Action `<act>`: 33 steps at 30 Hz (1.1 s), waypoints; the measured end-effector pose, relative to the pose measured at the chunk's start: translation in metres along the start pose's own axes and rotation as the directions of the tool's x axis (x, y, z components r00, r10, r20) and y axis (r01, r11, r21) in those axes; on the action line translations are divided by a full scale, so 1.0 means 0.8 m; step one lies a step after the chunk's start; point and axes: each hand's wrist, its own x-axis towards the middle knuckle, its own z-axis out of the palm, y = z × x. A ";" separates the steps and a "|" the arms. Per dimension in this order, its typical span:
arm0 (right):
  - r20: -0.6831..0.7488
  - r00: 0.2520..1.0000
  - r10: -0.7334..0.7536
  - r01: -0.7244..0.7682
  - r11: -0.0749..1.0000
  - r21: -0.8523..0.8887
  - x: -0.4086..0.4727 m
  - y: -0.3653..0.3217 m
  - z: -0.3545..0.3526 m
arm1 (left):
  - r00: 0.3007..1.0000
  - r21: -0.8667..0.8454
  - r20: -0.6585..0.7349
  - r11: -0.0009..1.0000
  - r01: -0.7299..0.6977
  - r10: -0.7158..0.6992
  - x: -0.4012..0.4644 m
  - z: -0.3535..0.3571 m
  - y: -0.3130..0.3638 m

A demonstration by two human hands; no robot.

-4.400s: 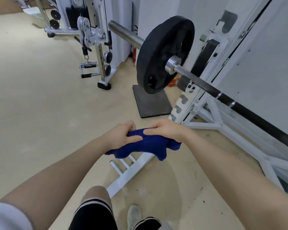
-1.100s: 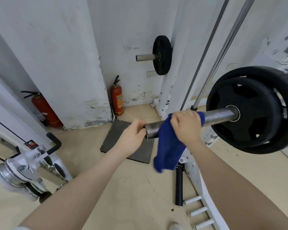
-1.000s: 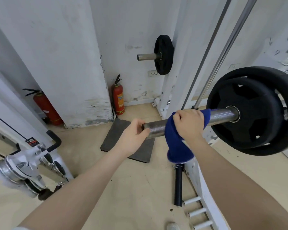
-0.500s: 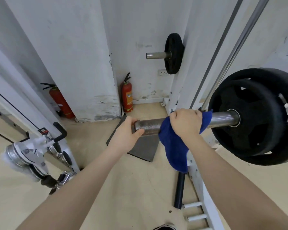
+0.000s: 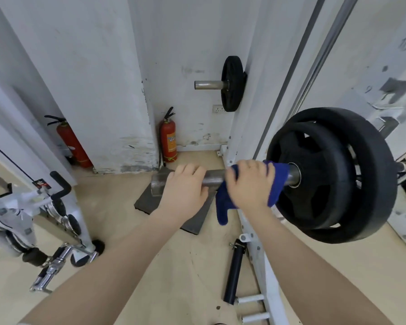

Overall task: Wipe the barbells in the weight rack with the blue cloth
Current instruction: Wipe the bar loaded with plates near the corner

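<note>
The barbell sleeve [image 5: 215,178] runs left-right before me: my left hand [image 5: 183,191] grips its free end bare, my right hand [image 5: 250,186] clamps the blue cloth [image 5: 223,205] around it beside the weight plates [image 5: 333,174].

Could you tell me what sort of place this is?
Most likely a gym's weight area. A barbell loaded with black weight plates sits in a white rack, a spare plate hangs on a wall peg, and a cable machine stands at the left.
</note>
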 end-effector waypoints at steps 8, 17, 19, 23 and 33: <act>0.021 0.984 -0.179 0.177 0.980 0.087 0.035 0.091 -0.015 | 0.997 0.253 -0.003 0.964 -0.076 0.080 0.010 0.015 0.021; 0.004 0.940 -0.340 0.340 0.940 0.001 0.020 0.056 -0.008 | 0.989 0.323 -0.138 0.946 -0.003 0.051 0.009 0.026 0.028; 0.040 0.963 -0.265 0.264 0.964 0.031 0.039 0.085 -0.012 | 0.987 0.316 -0.155 0.949 0.012 0.039 0.009 0.027 0.029; -0.024 0.996 -0.091 0.092 0.995 0.034 0.041 0.086 -0.007 | 0.987 0.265 -0.162 0.963 0.041 0.002 0.006 0.029 0.031; -0.002 0.953 -0.302 0.302 0.953 0.013 0.042 0.087 -0.006 | 0.982 0.270 -0.178 0.963 -0.005 0.056 0.006 0.031 0.021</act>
